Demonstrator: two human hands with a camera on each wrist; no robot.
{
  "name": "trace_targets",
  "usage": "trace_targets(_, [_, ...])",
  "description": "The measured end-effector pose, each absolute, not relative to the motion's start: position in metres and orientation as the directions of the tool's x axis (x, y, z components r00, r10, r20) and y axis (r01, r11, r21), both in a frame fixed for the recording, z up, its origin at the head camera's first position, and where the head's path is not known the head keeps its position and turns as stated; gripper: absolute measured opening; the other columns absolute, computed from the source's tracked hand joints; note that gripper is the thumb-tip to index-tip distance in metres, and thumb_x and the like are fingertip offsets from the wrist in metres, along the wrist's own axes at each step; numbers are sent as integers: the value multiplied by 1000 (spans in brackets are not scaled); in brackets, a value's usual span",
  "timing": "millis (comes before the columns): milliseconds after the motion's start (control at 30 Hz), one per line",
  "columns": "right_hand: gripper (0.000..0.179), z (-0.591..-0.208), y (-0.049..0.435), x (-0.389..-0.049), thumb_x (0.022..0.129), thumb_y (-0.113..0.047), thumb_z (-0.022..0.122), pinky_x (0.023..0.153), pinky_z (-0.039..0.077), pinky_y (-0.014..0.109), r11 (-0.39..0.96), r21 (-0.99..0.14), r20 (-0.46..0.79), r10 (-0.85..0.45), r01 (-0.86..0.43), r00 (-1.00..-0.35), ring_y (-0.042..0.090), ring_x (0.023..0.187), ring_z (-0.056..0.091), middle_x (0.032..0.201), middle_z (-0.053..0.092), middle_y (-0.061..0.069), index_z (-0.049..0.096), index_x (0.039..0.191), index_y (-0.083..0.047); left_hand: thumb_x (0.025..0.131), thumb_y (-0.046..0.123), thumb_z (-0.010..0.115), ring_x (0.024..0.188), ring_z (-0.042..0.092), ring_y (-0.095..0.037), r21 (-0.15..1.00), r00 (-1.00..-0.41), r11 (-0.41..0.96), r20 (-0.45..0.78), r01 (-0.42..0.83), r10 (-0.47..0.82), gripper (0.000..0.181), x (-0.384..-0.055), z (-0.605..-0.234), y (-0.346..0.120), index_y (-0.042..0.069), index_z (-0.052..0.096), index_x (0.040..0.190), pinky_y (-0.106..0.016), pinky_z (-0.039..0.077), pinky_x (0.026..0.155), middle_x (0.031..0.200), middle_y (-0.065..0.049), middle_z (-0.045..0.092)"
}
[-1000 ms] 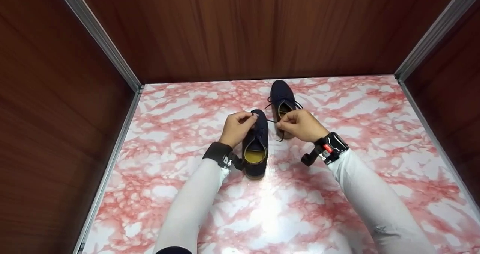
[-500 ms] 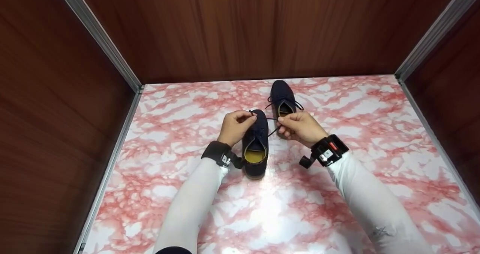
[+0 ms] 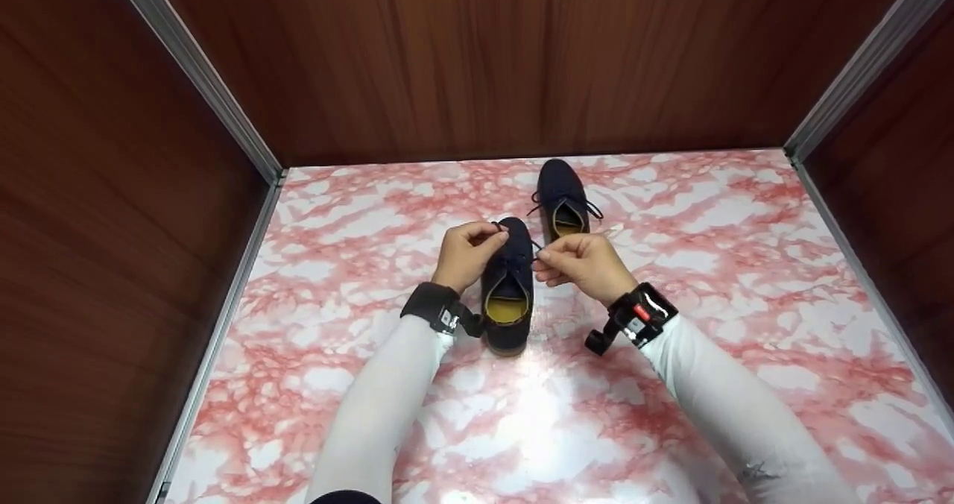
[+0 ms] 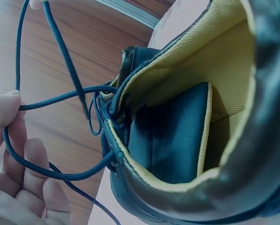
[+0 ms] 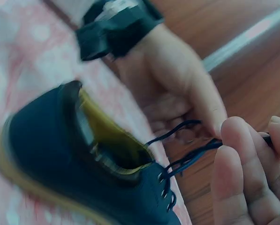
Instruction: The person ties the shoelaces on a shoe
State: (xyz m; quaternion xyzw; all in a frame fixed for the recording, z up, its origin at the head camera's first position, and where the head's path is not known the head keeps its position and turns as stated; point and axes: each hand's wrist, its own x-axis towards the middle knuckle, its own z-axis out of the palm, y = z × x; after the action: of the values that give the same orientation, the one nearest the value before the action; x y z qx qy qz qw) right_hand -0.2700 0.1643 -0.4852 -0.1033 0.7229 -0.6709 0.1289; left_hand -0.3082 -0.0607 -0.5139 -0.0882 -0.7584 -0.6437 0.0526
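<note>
A dark navy lace-up shoe [image 3: 508,338] with a yellow lining stands on the floor, toe pointing away from me. Over its left side, my left hand [image 3: 463,254] pinches the shoelace [image 4: 60,174] between thumb and forefinger. That lace makes a wide loop in the left wrist view, with the other left fingers loosely bent behind it. Right beside the shoe's lacing, my right hand [image 3: 585,265] pinches the lace from the other side. In the right wrist view, dark strands run from the eyelets to the right fingers [image 5: 233,136]. The shoe's toe is partly hidden by the left hand.
A matching shoe [image 3: 559,180] with a tied bow stands farther back to the right, its heel hidden behind my right hand. Red-and-white marbled flooring [image 3: 328,340] lies underneath. Brown wood-look panels [image 3: 477,64] with grey metal edging [image 3: 216,101] enclose three sides.
My right hand has moved left and a little toward me, close to the near shoe, and the lace between the hands is no longer stretched straight. The left hand has hardly moved.
</note>
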Motion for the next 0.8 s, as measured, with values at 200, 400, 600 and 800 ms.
trace_targets(200, [15,-495,151,-263,97,-3,72,71,63,24,256,-952,68,-353,-166,-933,8,76,76,99,78,26,72,104,10,93,7,78,83,68,-2,978,-983,103,177,180,43,14,-308,-522,-64,-5,77,100,-17,55,79,108,-16,80])
trace_targets(400, [8,-502,144,-260,94,-7,77,67,59,18,418,-859,173,-308,-297,-935,14,74,75,90,81,15,78,98,0,94,10,78,83,66,-5,994,-995,34,99,99,12,14,-306,-532,-69,-3,77,99,-19,55,78,104,-9,80])
trace_targets(600, [10,-506,138,-265,91,-10,81,65,59,19,489,-799,233,-283,-349,-930,13,73,74,91,81,11,82,99,-4,94,11,77,77,66,-6,999,-999,-7,42,42,10,15,-303,-536,-73,-2,76,102,-21,54,71,102,-6,79])
trace_targets(800, [12,-510,134,-269,89,-12,83,66,55,17,541,-765,229,-276,-348,-933,12,74,72,93,82,10,83,99,-5,98,13,73,75,68,-8,998,-998,60,13,17,54,14,-302,-540,-75,0,74,102,-24,54,68,100,-6,78])
